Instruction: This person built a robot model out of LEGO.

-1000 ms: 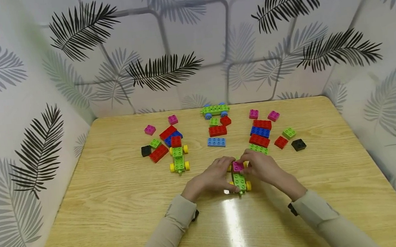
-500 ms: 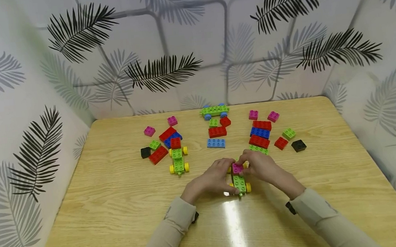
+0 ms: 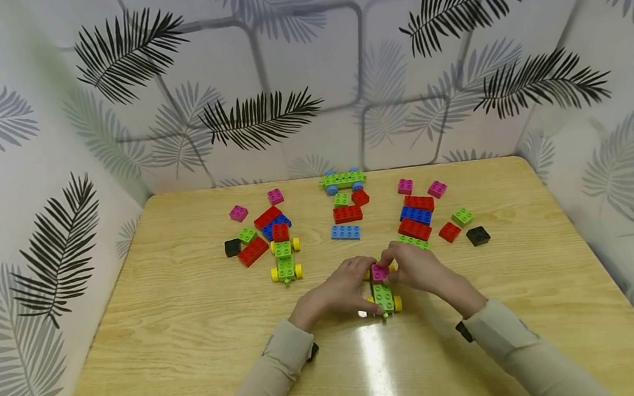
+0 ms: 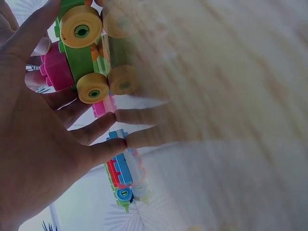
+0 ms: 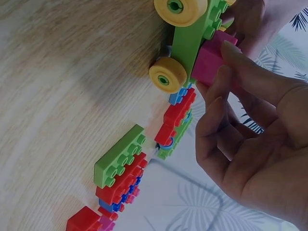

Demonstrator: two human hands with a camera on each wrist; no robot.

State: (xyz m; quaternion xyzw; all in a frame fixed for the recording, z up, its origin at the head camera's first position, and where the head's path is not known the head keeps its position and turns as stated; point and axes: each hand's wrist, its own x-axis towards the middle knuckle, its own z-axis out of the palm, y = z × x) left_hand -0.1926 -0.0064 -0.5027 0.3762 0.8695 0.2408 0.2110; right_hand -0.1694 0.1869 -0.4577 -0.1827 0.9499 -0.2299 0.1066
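A green toy car base (image 3: 383, 298) with yellow wheels stands on the table, nearest me in the head view. At its far end sits a pink brick (image 3: 379, 273), studs up. My left hand (image 3: 339, 289) holds the base from the left, thumb at the near end and fingers toward the far end. From the right, my right hand (image 3: 416, 271) pinches the pink brick between thumb and index finger. In the right wrist view the brick (image 5: 210, 60) lies against the base's studded top (image 5: 188, 48). Its underside is hidden.
Left stands another yellow-wheeled car (image 3: 286, 267) bearing green and red bricks. Loose bricks lie behind it. A blue-wheeled base (image 3: 344, 180) stands at the back, with a light blue brick (image 3: 345, 232) before it. Right lie red bricks (image 3: 415, 229) and a black brick (image 3: 477, 236).
The head view has tilted slightly, so the table sits a little lower in it. Both hands keep their hold on the base and pink brick with hardly any movement.
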